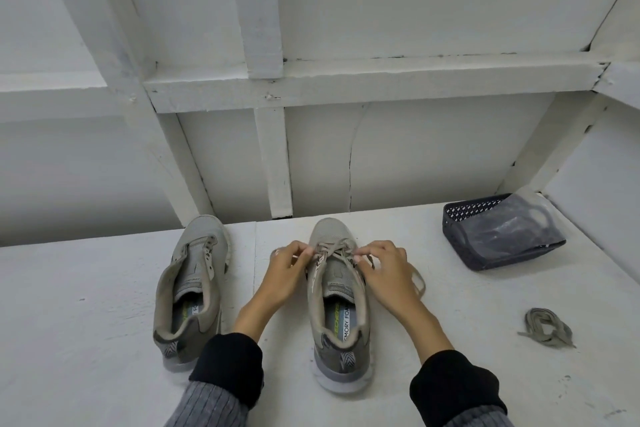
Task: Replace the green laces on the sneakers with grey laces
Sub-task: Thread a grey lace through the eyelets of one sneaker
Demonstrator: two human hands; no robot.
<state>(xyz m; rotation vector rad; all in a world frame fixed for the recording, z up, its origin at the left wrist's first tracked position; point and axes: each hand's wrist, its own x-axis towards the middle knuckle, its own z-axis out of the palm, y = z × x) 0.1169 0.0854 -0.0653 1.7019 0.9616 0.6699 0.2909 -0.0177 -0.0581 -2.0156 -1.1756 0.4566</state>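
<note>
Grey mesh sneaker (337, 308) sits on the white painted bench (86, 340). Left hand (287, 270) and right hand (384, 270) each pinch its flat lace (334, 248), probably grey. Another bundled lace (547, 326) lies well right.

Plain white-painted workspace, bare timber-framed wall (266, 10), painted board table (86, 322), dark mesh basket (460, 218)

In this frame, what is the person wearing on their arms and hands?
Both hands, left and right, are bare, with no gloves, rings or watch visible. Each forearm has a black cuff emerging from a grey ribbed sleeve.
</note>
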